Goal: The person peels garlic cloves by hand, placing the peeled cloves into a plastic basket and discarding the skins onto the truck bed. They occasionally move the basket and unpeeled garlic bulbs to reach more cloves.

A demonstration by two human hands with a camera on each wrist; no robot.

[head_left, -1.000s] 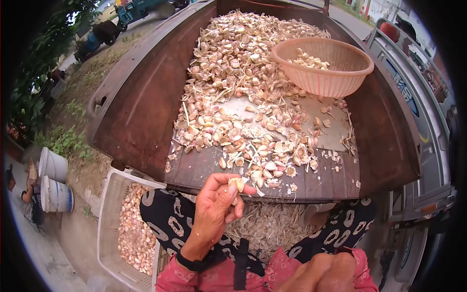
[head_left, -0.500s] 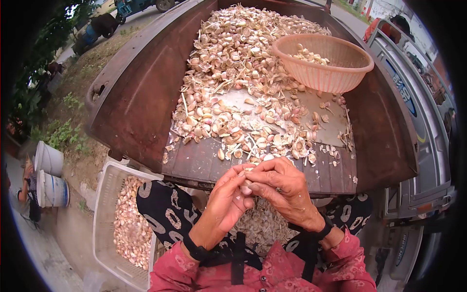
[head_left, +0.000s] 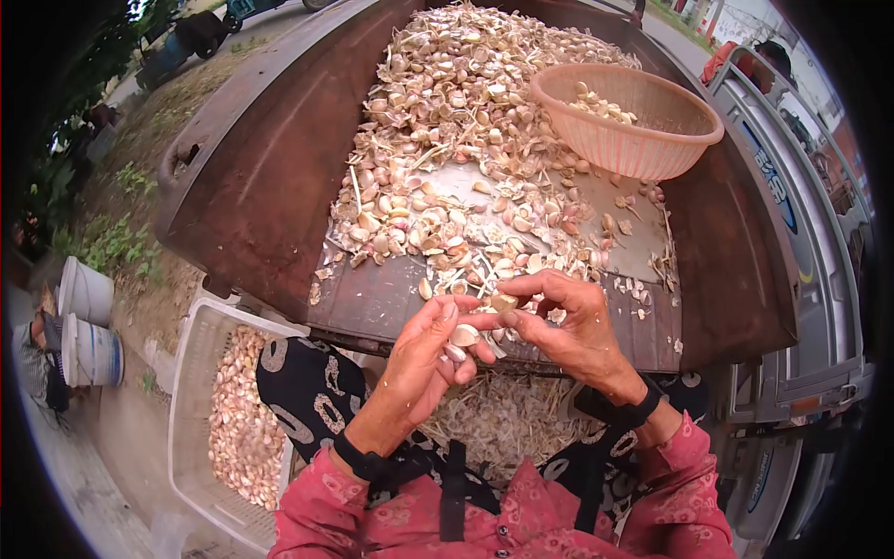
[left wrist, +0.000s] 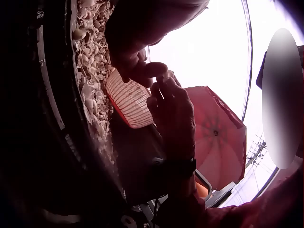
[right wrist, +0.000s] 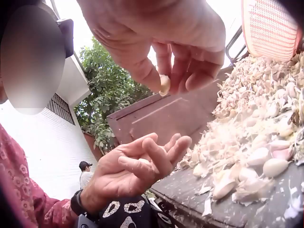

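Observation:
Over the front edge of the cart bed (head_left: 372,303), my two hands are close together. The right hand (head_left: 579,331) pinches a small garlic clove (head_left: 504,303) between thumb and fingertips; the right wrist view shows this pale clove (right wrist: 164,85) too. Palm up, my left hand (head_left: 419,359) holds garlic cloves (head_left: 463,336) against its partly curled fingers, its index finger pointing toward the right hand. Both hands appear dark in the left wrist view. Just beyond them lie loose cloves and skins, rising into a big garlic heap (head_left: 466,102).
A pink plastic basket (head_left: 643,149) with some cloves stands on the heap's right side. At lower left is a white crate (head_left: 186,410) of cloves. Stalks and skins (head_left: 507,419) lie between the knees. Rusty side walls (head_left: 270,177) flank the bed. White buckets (head_left: 91,349) stand far left.
The right hand came up from near the body to meet the left. The hands then drew slightly apart, with a clove in the right fingertips and cloves showing in the left.

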